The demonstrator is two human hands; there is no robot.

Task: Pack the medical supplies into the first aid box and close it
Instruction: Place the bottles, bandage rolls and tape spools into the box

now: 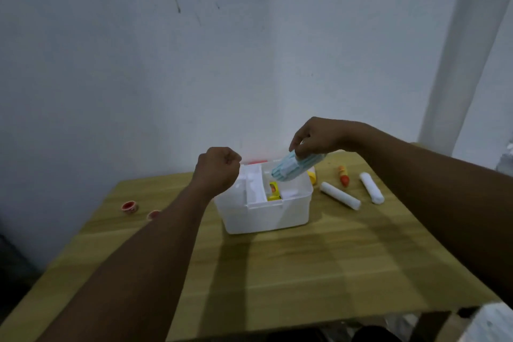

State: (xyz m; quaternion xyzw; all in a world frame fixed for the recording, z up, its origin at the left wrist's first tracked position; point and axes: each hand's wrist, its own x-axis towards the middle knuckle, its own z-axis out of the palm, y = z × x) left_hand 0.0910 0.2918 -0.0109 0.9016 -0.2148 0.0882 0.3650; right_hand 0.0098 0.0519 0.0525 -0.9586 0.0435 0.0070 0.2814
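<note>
Your wooden surface (277,266) carries everything, and near its far edge sits the white first aid box (266,214), open at the top, with a white inner tray across its left part and a yellow item already down in the right compartment. Your right hand (316,139) hovers just above that right side, fingers pinched shut on a folded stack of blue face masks (291,168) that hangs over the opening. The masks will handle as light, soft and floppy, so keep your hold across the middle of the fold or the layers will likely fan apart as you let go. Your left hand (219,171) is curled into a closed fist at the box's left rim; whether it grips anything, you cannot tell from here. To the right of the box, two white gauze rolls (340,196) lie apart from each other, light and apt to roll, best taken around the middle. Beside them is a small orange tube (344,176). On the left rest two small red-topped rounds (130,207), possibly tape. The red shape behind the box may be its lid, but it is mostly hidden.
</note>
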